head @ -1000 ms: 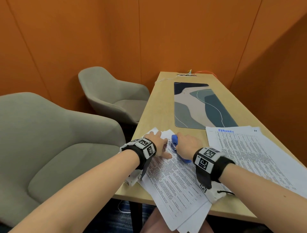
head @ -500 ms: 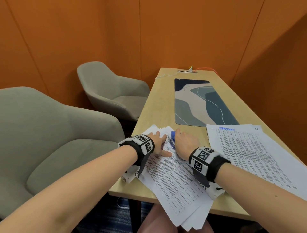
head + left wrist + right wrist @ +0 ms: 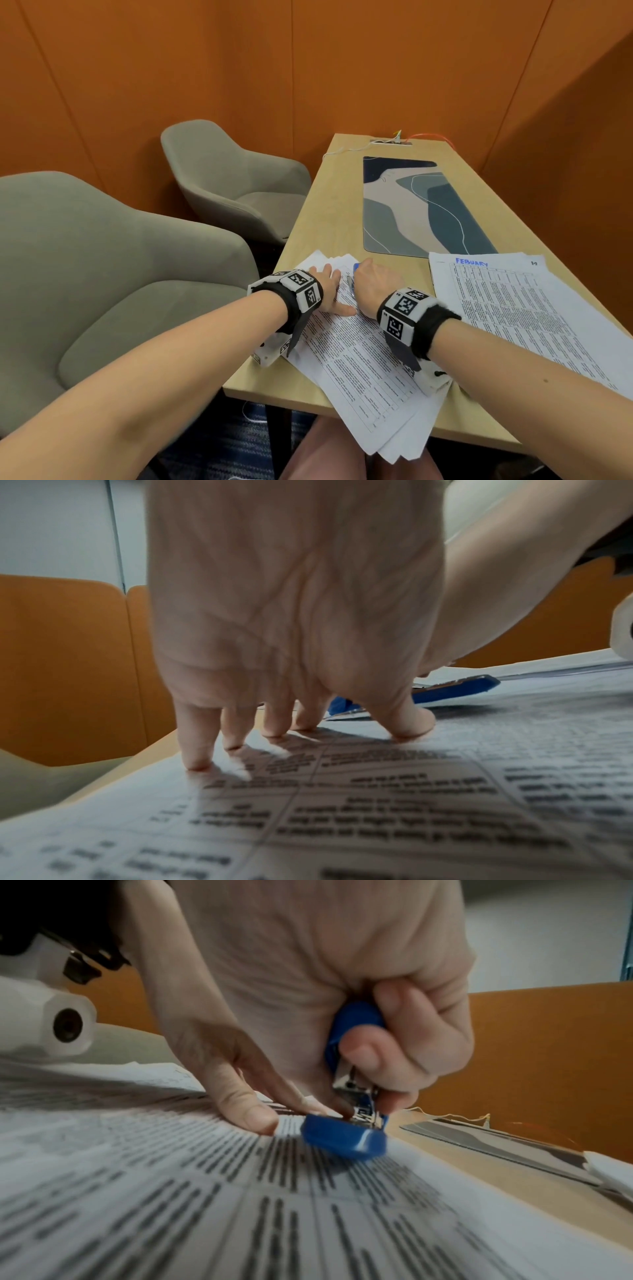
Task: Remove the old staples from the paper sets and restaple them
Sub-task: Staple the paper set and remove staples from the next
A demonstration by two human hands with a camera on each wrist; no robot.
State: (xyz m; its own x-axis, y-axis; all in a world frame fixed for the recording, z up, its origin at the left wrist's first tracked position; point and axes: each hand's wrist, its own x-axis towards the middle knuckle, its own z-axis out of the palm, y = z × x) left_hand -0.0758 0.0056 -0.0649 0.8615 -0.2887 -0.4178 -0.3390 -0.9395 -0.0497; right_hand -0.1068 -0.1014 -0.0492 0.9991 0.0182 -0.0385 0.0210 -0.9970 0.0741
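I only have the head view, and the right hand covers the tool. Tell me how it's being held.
Observer: The right hand has its fingers curled round the blue stapler, gripping one arm upright; the other lies on the paper set.
Operator: Report the left hand.
Observer: The left hand presses the sheet with straight fingertips.
Operator: Give the thumb.
Observer: It presses the page beside the stapler's metal end.

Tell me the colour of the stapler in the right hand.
Blue, with silver metal inside; the stapler shows best in the right wrist view, gripped by the right hand.
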